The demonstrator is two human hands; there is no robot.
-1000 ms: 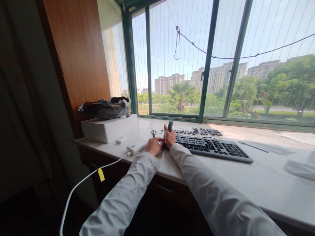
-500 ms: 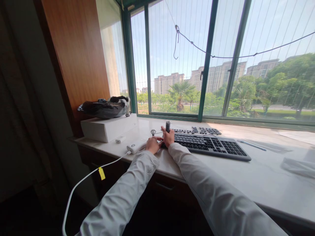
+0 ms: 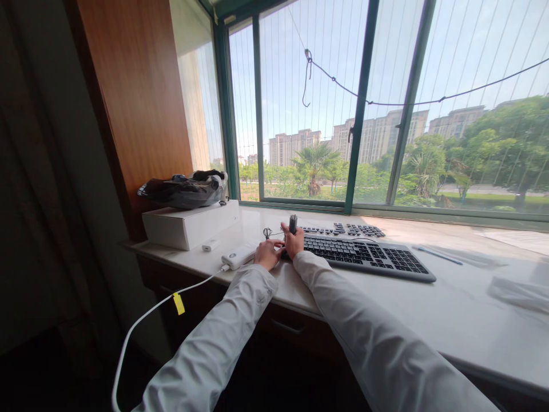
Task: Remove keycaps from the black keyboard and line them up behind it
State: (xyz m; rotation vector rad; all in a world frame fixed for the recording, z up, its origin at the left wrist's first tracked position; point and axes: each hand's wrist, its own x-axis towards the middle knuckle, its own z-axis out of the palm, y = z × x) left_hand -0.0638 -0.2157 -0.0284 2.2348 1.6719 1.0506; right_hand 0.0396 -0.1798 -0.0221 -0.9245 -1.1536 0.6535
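A black keyboard (image 3: 371, 257) lies along the front of the white counter, its left end largely covered by my hands. My right hand (image 3: 294, 242) is closed around a dark brush-like tool (image 3: 293, 224), which stands upright with a rough end on top. Its lower end is hidden at the keyboard's left end. Just left of it, my left hand (image 3: 268, 254) has its fingers bent at the keyboard's left edge, seeming to grip it. Loose keycaps (image 3: 364, 230) lie in rows behind the keyboard. A thin coiled cable (image 3: 267, 233) sits behind my left hand.
A white power bank-like device (image 3: 235, 258) with a white cable (image 3: 141, 321) is left of my hands. Farther left are a small white adapter (image 3: 210, 245) and a white box (image 3: 191, 226) with a dark bag (image 3: 182, 190) on it. A pen-like stick (image 3: 440, 255) lies right.
Both hands keep nearly the same place and hold. The view has shifted very slightly; nothing else has visibly moved.
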